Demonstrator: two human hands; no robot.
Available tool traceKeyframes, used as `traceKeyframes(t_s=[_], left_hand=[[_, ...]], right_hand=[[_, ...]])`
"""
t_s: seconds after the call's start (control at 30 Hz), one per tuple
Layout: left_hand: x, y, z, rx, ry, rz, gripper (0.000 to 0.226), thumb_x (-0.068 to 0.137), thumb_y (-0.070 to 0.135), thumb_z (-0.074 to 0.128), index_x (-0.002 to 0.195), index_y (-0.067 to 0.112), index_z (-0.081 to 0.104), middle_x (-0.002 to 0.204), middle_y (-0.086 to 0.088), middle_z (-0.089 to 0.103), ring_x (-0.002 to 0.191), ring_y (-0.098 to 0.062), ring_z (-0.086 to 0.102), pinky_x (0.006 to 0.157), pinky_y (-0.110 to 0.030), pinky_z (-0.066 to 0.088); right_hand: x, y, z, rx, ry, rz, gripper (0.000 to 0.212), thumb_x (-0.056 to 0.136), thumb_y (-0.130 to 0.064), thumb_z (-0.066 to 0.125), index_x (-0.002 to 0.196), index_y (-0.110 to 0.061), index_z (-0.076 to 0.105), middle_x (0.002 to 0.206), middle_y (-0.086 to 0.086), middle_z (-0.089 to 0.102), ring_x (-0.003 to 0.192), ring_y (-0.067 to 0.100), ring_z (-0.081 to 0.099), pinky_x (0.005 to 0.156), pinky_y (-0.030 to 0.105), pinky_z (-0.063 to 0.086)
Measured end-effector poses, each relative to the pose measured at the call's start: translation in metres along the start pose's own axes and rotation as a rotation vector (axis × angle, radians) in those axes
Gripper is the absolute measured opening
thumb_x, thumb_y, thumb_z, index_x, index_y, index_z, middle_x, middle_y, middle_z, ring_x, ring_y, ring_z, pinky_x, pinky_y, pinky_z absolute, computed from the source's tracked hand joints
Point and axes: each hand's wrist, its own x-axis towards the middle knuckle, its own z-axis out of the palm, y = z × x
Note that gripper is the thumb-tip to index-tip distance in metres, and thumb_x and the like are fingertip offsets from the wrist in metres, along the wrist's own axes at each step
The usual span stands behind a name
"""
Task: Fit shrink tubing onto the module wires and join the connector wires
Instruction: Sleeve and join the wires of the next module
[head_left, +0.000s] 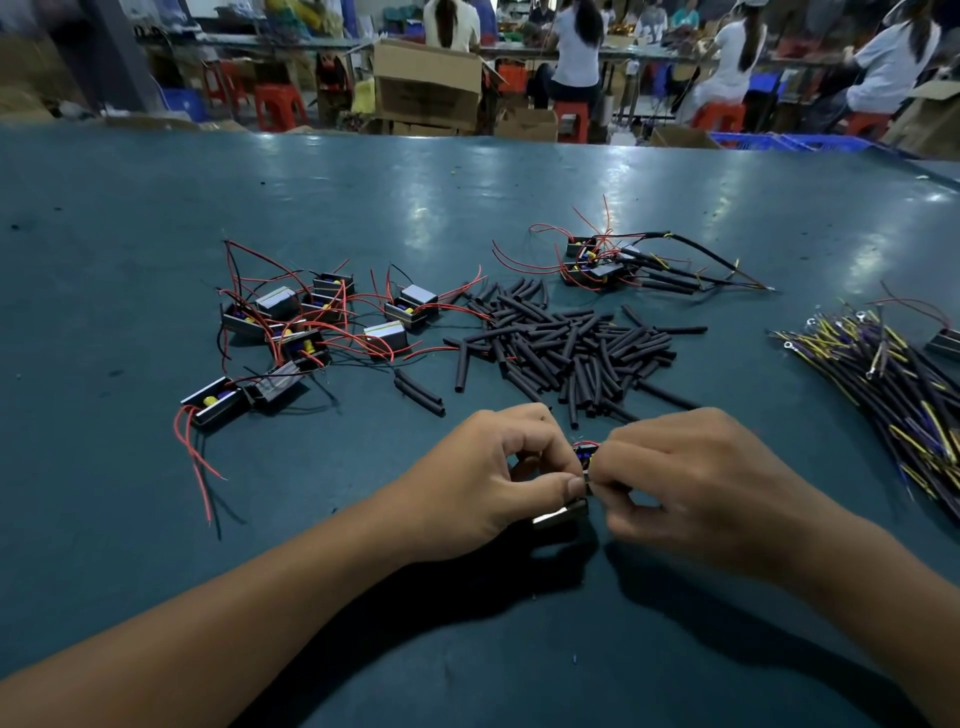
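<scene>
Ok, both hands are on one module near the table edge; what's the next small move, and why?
Probably reach the right hand to the shrink tubing pile for one piece: the left hand already holds the module, and no tube shows on it.

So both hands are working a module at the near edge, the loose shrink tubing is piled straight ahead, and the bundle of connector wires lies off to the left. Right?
Not quite. In the head view the connector wire bundle lies to the right; the unfinished modules are on the left. The rest holds: the left hand and the right hand hold a module, with the shrink tubing pile straight ahead.
</scene>
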Motion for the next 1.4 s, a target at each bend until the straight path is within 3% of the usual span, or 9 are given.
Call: traceKeyframes(t_s=[0.1, 0.2, 0.27, 0.37, 0.6, 0.73, 0.93, 1.03, 1.4], left_hand=[[0.001, -0.002, -0.002, -0.003, 0.048, 0.006, 0.007, 0.089, 0.020, 0.074, 0.085, 0.014, 0.074, 0.088, -0.006, 0.062, 0.080, -0.029, 0.058, 0.074, -0.041, 0.046], [0.001, -0.003, -0.004, -0.022, 0.076, 0.000, 0.010, 0.090, 0.026, 0.072, 0.090, 0.017, 0.076, 0.084, 0.000, 0.068, 0.078, -0.026, 0.062, 0.070, -0.029, 0.048], [0.001, -0.004, -0.005, -0.037, 0.093, 0.008, 0.005, 0.090, 0.022, 0.073, 0.090, 0.017, 0.074, 0.082, -0.002, 0.072, 0.073, -0.024, 0.065, 0.066, -0.025, 0.050], [0.002, -0.008, -0.005, -0.048, 0.149, 0.011, 0.011, 0.086, 0.017, 0.078, 0.086, 0.018, 0.067, 0.076, 0.003, 0.068, 0.065, -0.011, 0.061, 0.062, -0.023, 0.048], [0.004, -0.011, -0.002, -0.013, 0.120, -0.033, 0.004, 0.086, 0.028, 0.077, 0.088, 0.024, 0.076, 0.074, 0.017, 0.065, 0.063, 0.004, 0.053, 0.061, -0.012, 0.040], [0.003, -0.011, 0.002, 0.005, 0.155, -0.030, 0.006, 0.083, 0.031, 0.078, 0.086, 0.026, 0.077, 0.074, 0.013, 0.062, 0.057, -0.004, 0.042, 0.055, -0.016, 0.035], [0.002, -0.007, 0.003, 0.081, 0.160, -0.007, 0.009, 0.084, 0.030, 0.079, 0.091, 0.025, 0.077, 0.081, 0.006, 0.067, 0.065, -0.024, 0.051, 0.058, -0.025, 0.041], [0.002, -0.005, 0.005, 0.060, 0.166, 0.005, 0.007, 0.085, 0.027, 0.080, 0.089, 0.027, 0.074, 0.077, 0.012, 0.068, 0.060, -0.018, 0.050, 0.057, -0.025, 0.042], [0.002, 0.001, 0.007, 0.030, 0.161, 0.008, 0.007, 0.086, 0.023, 0.078, 0.088, 0.020, 0.073, 0.082, 0.018, 0.061, 0.067, 0.004, 0.051, 0.062, -0.007, 0.038]], right_hand=[[-0.004, 0.010, -0.006, 0.212, 0.045, 0.188, 0.021, 0.091, -0.029, 0.060, 0.075, -0.017, 0.066, 0.065, -0.009, 0.057, 0.056, 0.010, 0.048, 0.053, 0.025, 0.042], [-0.002, 0.009, -0.009, 0.484, 0.182, 0.558, 0.028, 0.093, -0.044, 0.053, 0.077, -0.023, 0.063, 0.064, -0.002, 0.062, 0.056, 0.017, 0.057, 0.055, 0.034, 0.047], [0.002, 0.007, -0.006, 0.590, 0.164, 0.686, 0.025, 0.090, -0.045, 0.057, 0.078, -0.024, 0.062, 0.066, 0.001, 0.066, 0.053, 0.012, 0.058, 0.050, 0.025, 0.046], [0.003, 0.003, -0.001, 0.733, 0.070, 0.735, 0.022, 0.094, -0.035, 0.063, 0.077, -0.021, 0.063, 0.063, 0.003, 0.067, 0.048, 0.007, 0.055, 0.048, 0.014, 0.040], [0.009, -0.004, -0.005, 0.902, 0.024, 0.855, 0.026, 0.097, -0.019, 0.060, 0.071, -0.017, 0.064, 0.059, 0.004, 0.064, 0.046, 0.015, 0.055, 0.042, 0.018, 0.038], [0.012, -0.009, -0.008, 1.089, 0.041, 1.028, 0.038, 0.099, -0.027, 0.055, 0.064, -0.020, 0.065, 0.055, 0.004, 0.057, 0.040, 0.014, 0.046, 0.036, 0.018, 0.030], [0.012, -0.013, -0.012, 1.101, -0.039, 1.024, 0.031, 0.092, -0.028, 0.065, 0.063, -0.016, 0.062, 0.052, 0.002, 0.055, 0.039, 0.015, 0.047, 0.035, 0.019, 0.028], [0.011, -0.012, -0.012, 1.068, -0.062, 1.021, 0.025, 0.091, -0.018, 0.066, 0.070, -0.006, 0.062, 0.053, 0.003, 0.056, 0.041, 0.017, 0.049, 0.037, 0.020, 0.030], [0.008, -0.007, -0.012, 1.103, -0.161, 0.955, 0.027, 0.094, -0.006, 0.058, 0.071, -0.018, 0.065, 0.060, 0.005, 0.058, 0.048, 0.018, 0.054, 0.038, 0.021, 0.034]])
